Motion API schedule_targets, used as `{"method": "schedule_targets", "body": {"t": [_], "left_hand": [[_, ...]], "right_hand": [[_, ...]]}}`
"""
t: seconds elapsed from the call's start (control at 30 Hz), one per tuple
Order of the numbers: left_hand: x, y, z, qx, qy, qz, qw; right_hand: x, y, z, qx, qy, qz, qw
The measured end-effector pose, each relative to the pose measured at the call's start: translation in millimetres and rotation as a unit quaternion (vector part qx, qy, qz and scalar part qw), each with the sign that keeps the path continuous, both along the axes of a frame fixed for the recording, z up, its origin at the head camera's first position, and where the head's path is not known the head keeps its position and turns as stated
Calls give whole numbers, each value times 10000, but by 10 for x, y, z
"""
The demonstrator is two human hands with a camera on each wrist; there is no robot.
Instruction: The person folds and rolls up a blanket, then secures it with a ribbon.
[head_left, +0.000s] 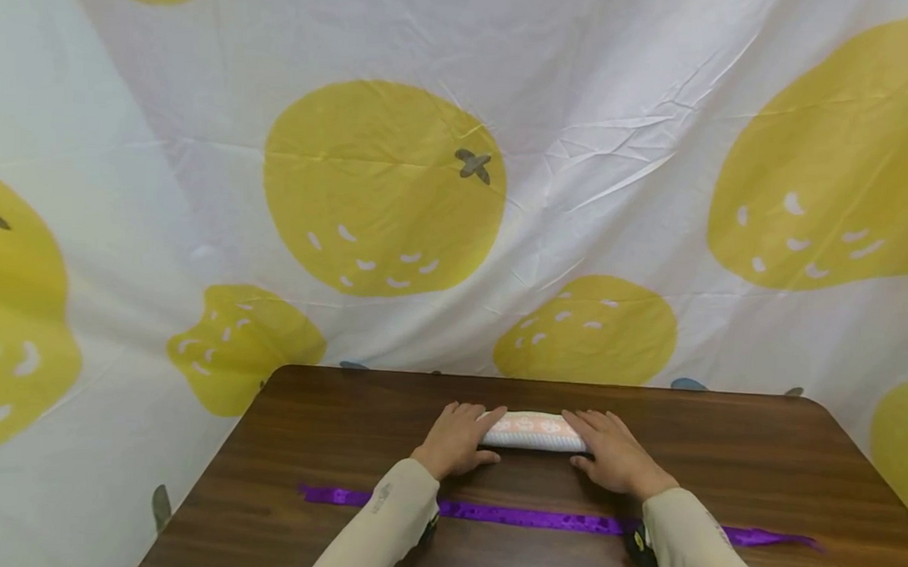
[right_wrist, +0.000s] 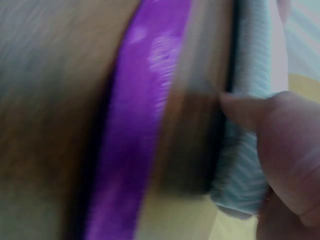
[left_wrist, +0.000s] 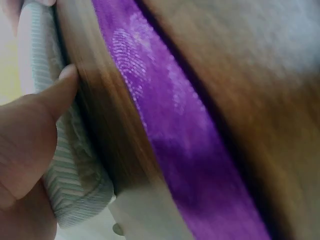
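A: Right up close, two pale sleeves come in, the left sleeve (head_left: 378,523) and the right sleeve (head_left: 696,534), both cut off below. There's lettering on the left one, too small to read!

B: And a dark object (head_left: 642,549) under the right cuff, mostly covered; can't make out what it is.

A: Next out, one purple ribbon (head_left: 528,516), running crosswise on the near side of the roll (head_left: 535,432), well apart from it. Both tips show, but the forearms hide two stretches.

B: Now the hands, two of them! The left hand (head_left: 452,440) grips the roll's left end, thumb on the near side, fingers over the top.

A: The right hand (head_left: 619,452) mirrors it at the roll's right end, thumb near side too. Most fingers are out of sight in the wrist views, and those are blurred.

B: One roll, then, between the hands: white, a peach band along it, striped chevrons lower down. It lies on the brown table (head_left: 756,461), whose near edge is out of frame.

A: Beyond the roll hangs a white cloth (head_left: 237,42), printed with yellow fruits (head_left: 384,223). I count seven!

B: Seven it is, four of them cut by the picture's edges.
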State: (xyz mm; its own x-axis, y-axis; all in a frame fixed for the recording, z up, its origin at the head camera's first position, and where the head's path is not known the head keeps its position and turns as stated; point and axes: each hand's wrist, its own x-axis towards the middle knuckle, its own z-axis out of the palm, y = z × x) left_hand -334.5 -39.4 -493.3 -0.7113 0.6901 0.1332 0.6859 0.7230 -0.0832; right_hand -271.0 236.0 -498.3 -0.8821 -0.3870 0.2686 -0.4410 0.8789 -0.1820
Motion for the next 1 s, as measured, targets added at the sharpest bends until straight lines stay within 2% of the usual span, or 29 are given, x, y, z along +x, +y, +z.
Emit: {"method": "schedule_targets", "body": {"t": [0.17,0.4,0.57,0.8,1.0], "left_hand": [[-16,18,-44,-161,472,-208,9985],[-2,43,-45,-345,639,-160,9972],[14,50,-33,-404,828,-140,9957],[22,1,-8,-414,626,-80,9971],[-40,-106,34,-98,1093,-233,9937]], "right_hand": [[-20,9,-45,433,525,-56,9977],[-29,17,-43,746,789,-34,9941],[-11,8,-36,737,1037,-69,9919],[27,-19,-31,664,1556,47,9856],[125,-33,13,634,1757,301,9819]]}}
